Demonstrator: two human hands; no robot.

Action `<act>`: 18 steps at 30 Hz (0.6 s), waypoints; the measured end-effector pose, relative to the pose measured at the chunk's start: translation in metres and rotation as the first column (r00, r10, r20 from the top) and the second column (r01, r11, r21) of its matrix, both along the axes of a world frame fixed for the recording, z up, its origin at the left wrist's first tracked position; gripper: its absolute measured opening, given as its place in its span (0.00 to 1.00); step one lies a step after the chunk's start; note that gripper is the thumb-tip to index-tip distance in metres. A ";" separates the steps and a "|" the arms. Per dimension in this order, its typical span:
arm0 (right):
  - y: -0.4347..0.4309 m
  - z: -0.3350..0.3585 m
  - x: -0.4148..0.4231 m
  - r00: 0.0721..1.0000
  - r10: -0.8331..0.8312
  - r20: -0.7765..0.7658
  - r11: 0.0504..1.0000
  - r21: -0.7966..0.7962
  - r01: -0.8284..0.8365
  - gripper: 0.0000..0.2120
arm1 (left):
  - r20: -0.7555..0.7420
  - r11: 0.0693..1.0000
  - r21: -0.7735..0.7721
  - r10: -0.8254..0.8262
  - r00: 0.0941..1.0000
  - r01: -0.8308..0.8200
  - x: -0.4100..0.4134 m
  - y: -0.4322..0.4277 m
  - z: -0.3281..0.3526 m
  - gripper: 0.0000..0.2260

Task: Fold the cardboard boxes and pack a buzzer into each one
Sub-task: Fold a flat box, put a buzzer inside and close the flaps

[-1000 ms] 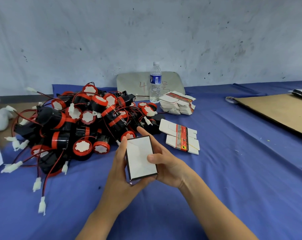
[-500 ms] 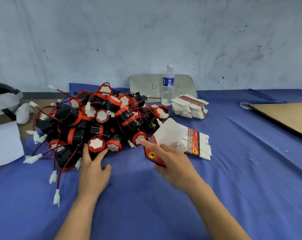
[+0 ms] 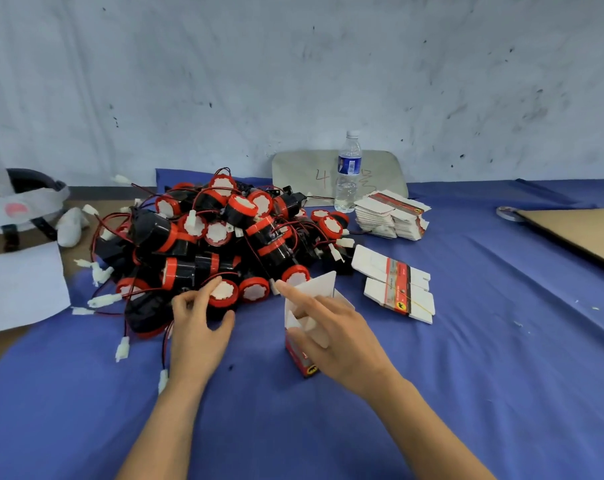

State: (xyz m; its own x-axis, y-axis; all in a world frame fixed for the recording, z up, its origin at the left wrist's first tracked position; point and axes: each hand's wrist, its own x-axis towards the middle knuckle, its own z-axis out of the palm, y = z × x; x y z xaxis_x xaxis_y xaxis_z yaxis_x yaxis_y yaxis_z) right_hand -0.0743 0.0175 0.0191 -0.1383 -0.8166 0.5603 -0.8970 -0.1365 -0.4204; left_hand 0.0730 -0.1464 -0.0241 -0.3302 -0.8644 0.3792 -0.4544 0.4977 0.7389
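A heap of black-and-red buzzers (image 3: 224, 237) with red wires and white plugs lies on the blue cloth at centre left. My left hand (image 3: 196, 327) reaches into the heap's near edge, fingers and thumb curled round one buzzer (image 3: 223, 294) with a white face. To its right, my right hand (image 3: 335, 337) holds a small folded cardboard box (image 3: 302, 355) upright on the cloth. The box's white top flaps stand open, my thumb is on its front, and my index finger points toward the heap.
Two banded bundles of flat boxes (image 3: 395, 284) lie right of the box; a bigger stack (image 3: 392, 216) sits behind, beside a water bottle (image 3: 348, 174). A cardboard sheet (image 3: 577, 233) lies at far right. White paper (image 3: 20, 289) and a strapped grey object (image 3: 16, 202) are at left.
Both hands held the folded box together a second ago. My left hand let go and went to the buzzer heap, now curling round one buzzer; my right hand stood the box upright with its top open.
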 end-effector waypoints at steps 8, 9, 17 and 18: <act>0.000 0.000 0.006 0.999 -0.011 0.047 0.999 -0.050 0.013 0.27 | 0.074 0.995 0.039 0.084 0.994 -0.087 -0.006 -0.002 -0.002 0.22; 0.000 -0.001 0.005 0.998 -0.015 0.057 0.998 -0.062 0.018 0.26 | 0.079 0.994 0.061 0.081 0.994 -0.086 -0.006 -0.001 -0.002 0.27; -0.001 -0.002 0.006 0.935 0.008 0.354 0.948 -0.300 0.105 0.23 | -0.386 0.987 -0.160 -0.095 0.917 0.035 -0.006 0.034 0.029 0.29; -0.001 0.000 0.006 0.904 0.042 0.426 0.935 -0.335 0.115 0.23 | -0.406 0.951 -0.300 -0.202 0.891 0.078 -0.005 0.044 0.036 0.27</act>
